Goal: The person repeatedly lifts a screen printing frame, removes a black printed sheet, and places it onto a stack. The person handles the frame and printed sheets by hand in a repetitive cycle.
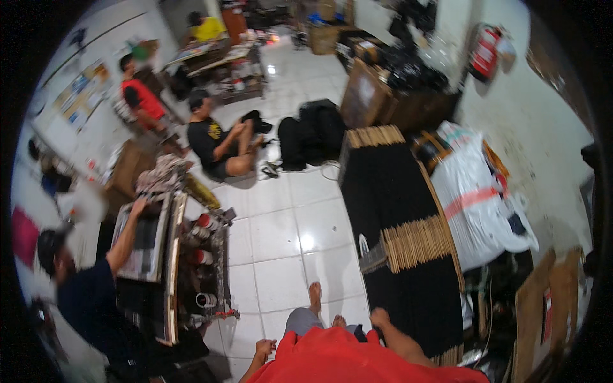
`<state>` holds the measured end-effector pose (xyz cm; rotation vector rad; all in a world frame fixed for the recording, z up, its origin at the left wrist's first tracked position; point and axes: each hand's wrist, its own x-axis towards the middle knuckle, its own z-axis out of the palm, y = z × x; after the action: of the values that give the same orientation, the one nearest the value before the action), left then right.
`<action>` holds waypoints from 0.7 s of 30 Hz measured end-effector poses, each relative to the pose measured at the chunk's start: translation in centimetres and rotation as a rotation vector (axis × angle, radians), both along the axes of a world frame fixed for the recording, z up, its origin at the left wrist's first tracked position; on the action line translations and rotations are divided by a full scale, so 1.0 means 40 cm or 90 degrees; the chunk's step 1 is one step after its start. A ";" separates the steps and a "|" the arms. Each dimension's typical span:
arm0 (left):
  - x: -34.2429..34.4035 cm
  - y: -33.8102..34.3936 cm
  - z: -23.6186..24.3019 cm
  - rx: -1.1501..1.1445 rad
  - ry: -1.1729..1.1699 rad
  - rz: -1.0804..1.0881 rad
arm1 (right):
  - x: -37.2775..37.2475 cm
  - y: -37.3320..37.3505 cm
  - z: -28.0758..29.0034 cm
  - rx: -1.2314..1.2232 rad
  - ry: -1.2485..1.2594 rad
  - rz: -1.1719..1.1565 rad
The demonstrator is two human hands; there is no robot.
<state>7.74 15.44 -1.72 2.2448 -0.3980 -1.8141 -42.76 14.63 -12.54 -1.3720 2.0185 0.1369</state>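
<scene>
My left hand (265, 348) hangs low beside my red shirt (345, 356), above the tiled floor. It holds nothing, and its fingers look loosely apart. On the other side, my right hand (381, 317) is over the near left edge of a long low row of black cloth (408, 306). Whether it touches the cloth I cannot tell, and its fingers are blurred. Bands of thin brown board edges (418, 244) show across the row, which stretches away from me on the right. One bare foot (315, 297) is stepped forward on the tiles.
At left, a person in dark clothes (89, 300) reaches over a framed screen (143, 236), beside paint cans (203, 257). Ahead, another sits on the floor (214, 137) near black bundles (313, 131). White sacks (479, 198) and cardboard (543, 313) line the right wall, below a fire extinguisher (485, 52).
</scene>
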 end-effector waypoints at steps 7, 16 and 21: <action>0.073 0.293 -0.043 0.059 -0.070 0.141 | -0.036 0.186 0.060 0.256 -0.008 0.282; 0.254 0.333 -0.017 0.001 -0.120 0.244 | 0.253 -0.054 0.081 0.110 -0.243 -0.166; 0.555 0.304 -0.030 -0.124 -0.120 0.456 | 0.424 -0.165 0.197 0.019 -0.314 -0.261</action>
<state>29.95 27.61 -2.93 2.0501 0.1844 -1.1500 -25.81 8.01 -4.65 -0.8403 1.8112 -0.3231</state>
